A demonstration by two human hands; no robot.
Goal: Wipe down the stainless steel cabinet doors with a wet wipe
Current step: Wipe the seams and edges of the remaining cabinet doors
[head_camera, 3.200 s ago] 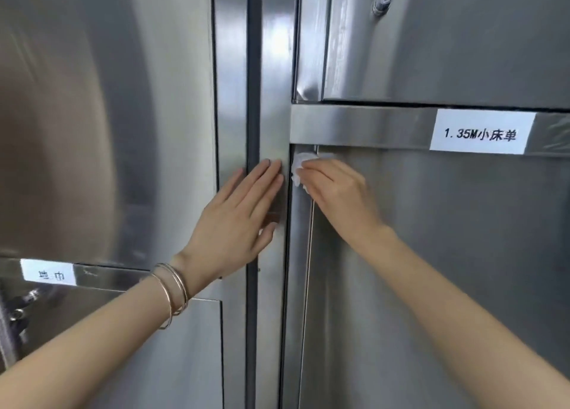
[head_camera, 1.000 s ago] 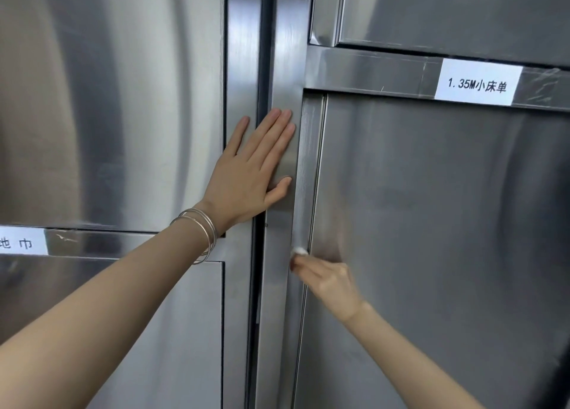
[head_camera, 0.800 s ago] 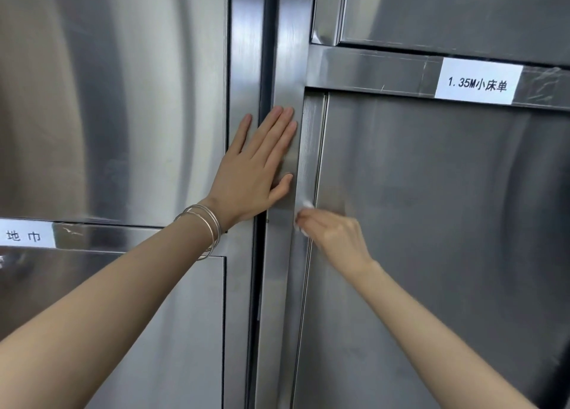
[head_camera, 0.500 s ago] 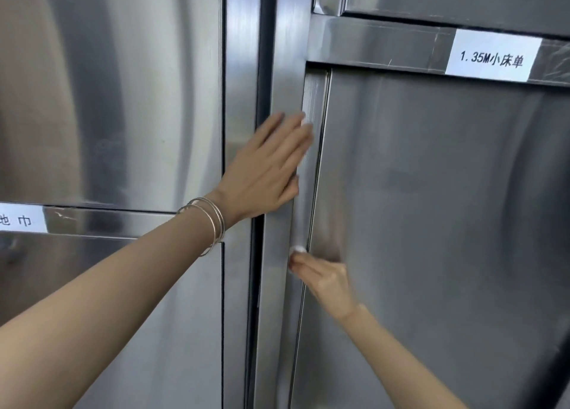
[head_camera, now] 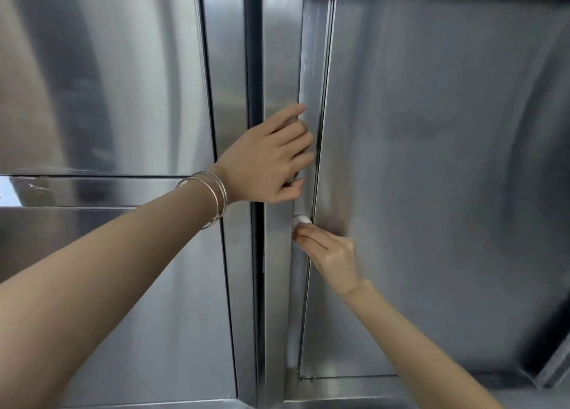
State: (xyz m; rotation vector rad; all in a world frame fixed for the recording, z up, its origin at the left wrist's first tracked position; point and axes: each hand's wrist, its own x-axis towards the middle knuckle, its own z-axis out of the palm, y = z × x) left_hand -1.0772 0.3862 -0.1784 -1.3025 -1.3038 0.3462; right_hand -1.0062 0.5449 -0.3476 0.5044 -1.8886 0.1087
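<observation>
In the head view, the right hand (head_camera: 331, 253) pinches a small white wet wipe (head_camera: 302, 220) with curled fingers and presses it on the left edge of the right cabinet door (head_camera: 431, 177). Just above, the left hand (head_camera: 268, 162) lays bent fingers on the steel post (head_camera: 277, 54); whether it grips, I cannot tell.

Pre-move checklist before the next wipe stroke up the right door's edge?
1. Grip: wet wipe pinched in right hand: ok.
2. Contact: wipe pressed on the right door's edge strip: ok.
3. Left hand on the cabinet, above the wipe and apart from it: ok.
4. Upward path free: not ok, the left hand's fingers reach onto the strip.
5. Wipe damp enough: cannot tell.
</observation>
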